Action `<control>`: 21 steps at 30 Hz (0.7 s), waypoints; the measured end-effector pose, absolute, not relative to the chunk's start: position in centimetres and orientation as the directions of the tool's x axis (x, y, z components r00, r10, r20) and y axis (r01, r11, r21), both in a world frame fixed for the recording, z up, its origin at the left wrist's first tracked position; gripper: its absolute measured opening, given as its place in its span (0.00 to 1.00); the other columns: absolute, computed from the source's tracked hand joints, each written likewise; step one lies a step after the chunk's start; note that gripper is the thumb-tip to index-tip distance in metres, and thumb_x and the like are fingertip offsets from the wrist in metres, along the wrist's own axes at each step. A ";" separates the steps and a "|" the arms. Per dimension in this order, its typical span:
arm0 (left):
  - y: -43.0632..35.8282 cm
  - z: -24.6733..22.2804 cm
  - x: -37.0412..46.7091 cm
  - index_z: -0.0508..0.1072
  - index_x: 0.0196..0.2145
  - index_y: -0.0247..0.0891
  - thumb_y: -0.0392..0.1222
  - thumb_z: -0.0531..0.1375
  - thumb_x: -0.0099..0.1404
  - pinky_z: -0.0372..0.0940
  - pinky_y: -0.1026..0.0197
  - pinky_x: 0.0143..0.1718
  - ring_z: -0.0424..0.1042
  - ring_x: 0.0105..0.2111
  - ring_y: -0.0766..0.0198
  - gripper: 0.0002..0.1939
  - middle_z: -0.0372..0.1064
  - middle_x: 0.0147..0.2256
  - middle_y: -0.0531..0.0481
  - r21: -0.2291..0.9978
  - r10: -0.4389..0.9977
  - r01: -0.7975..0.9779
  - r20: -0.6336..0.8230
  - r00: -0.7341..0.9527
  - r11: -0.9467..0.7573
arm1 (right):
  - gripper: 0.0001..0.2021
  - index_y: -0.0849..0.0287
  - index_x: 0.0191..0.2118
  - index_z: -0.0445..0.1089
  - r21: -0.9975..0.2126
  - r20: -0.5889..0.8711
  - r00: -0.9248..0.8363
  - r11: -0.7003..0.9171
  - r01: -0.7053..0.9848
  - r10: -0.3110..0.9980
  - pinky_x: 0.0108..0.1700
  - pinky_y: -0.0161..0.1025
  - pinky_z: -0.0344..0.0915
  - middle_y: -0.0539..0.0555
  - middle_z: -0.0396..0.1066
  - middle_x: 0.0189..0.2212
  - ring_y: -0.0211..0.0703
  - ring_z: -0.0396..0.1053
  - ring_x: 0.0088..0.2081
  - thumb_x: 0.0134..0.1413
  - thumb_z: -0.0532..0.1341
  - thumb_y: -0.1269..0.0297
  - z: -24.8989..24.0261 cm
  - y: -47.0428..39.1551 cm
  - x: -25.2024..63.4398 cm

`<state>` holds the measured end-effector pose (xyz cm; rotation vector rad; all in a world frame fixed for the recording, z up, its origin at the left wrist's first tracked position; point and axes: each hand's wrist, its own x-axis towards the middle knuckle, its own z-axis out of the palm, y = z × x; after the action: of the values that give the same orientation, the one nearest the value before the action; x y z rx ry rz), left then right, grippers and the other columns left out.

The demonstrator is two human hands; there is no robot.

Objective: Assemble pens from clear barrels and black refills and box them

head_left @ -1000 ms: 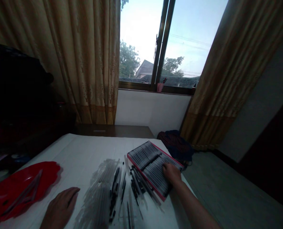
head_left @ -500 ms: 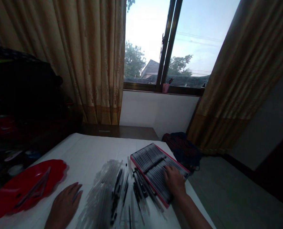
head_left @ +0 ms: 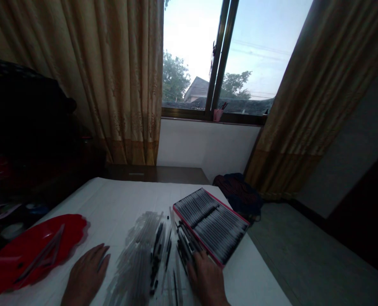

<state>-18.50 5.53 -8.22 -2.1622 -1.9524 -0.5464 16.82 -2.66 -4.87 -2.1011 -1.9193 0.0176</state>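
Note:
My right hand [head_left: 207, 278] is over the loose black-capped pens [head_left: 184, 244] beside the box, its fingers bent down among them. Blur and dim light obscure its fingertips, so a grip on a pen cannot be made out. Just beyond it lies a red-edged box [head_left: 222, 227] with two rows of clear-barrelled, dark-ended pens packed side by side. My left hand [head_left: 86, 272] rests on the white tabletop, fingers stretched out, with a small greyish strip showing between thumb and forefinger. Between my hands spreads a heap of clear thin tubes [head_left: 133, 263], with more black pen parts [head_left: 157, 255] along its right side.
A red scalloped tray [head_left: 69, 223] holding a clear piece is at the left on the white table [head_left: 121, 197]. Dark cluttered things [head_left: 13, 212] stand beyond it. Dark cloth [head_left: 240, 195] lies past the far right corner. A pink cup [head_left: 217, 114] sits on the windowsill.
My right hand has left the pens in the box and come left and nearer to the loose pens. The left hand has stayed in place. The view has shifted slightly.

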 end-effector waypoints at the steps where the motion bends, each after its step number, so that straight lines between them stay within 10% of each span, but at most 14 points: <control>1: 5.5 -8.1 -18.5 0.74 0.45 0.38 0.50 0.46 0.61 0.61 0.53 0.51 0.69 0.49 0.54 0.24 0.72 0.48 0.44 0.114 0.923 0.986 0.378 0.069 -0.120 | 0.08 0.56 0.36 0.70 -0.222 0.206 0.120 -0.074 0.972 0.971 0.32 0.35 0.62 0.55 0.73 0.34 0.44 0.72 0.34 0.57 0.53 0.67 -5.0 -2.7 16.8; 9: 5.5 -7.9 -18.3 0.72 0.48 0.36 0.47 0.45 0.61 0.59 0.54 0.52 0.67 0.50 0.55 0.25 0.70 0.50 0.43 0.107 0.944 0.989 0.324 0.060 -0.099 | 0.11 0.57 0.38 0.70 -0.306 0.423 0.171 -0.038 0.951 0.890 0.33 0.34 0.64 0.56 0.74 0.34 0.44 0.73 0.33 0.59 0.51 0.68 -7.2 -3.5 17.1; 21: 5.5 -8.2 -18.5 0.70 0.50 0.36 0.45 0.45 0.62 0.56 0.53 0.55 0.64 0.53 0.55 0.24 0.68 0.52 0.43 0.093 0.951 0.988 0.295 0.094 -0.127 | 0.17 0.58 0.39 0.71 -0.821 0.453 0.623 0.026 0.570 0.638 0.39 0.39 0.67 0.58 0.75 0.36 0.48 0.72 0.38 0.53 0.56 0.51 -8.7 -5.9 18.3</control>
<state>-18.49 5.54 -8.17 -2.2247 -1.9859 -0.4304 18.29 -5.89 -8.65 -1.6357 -1.0162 0.0699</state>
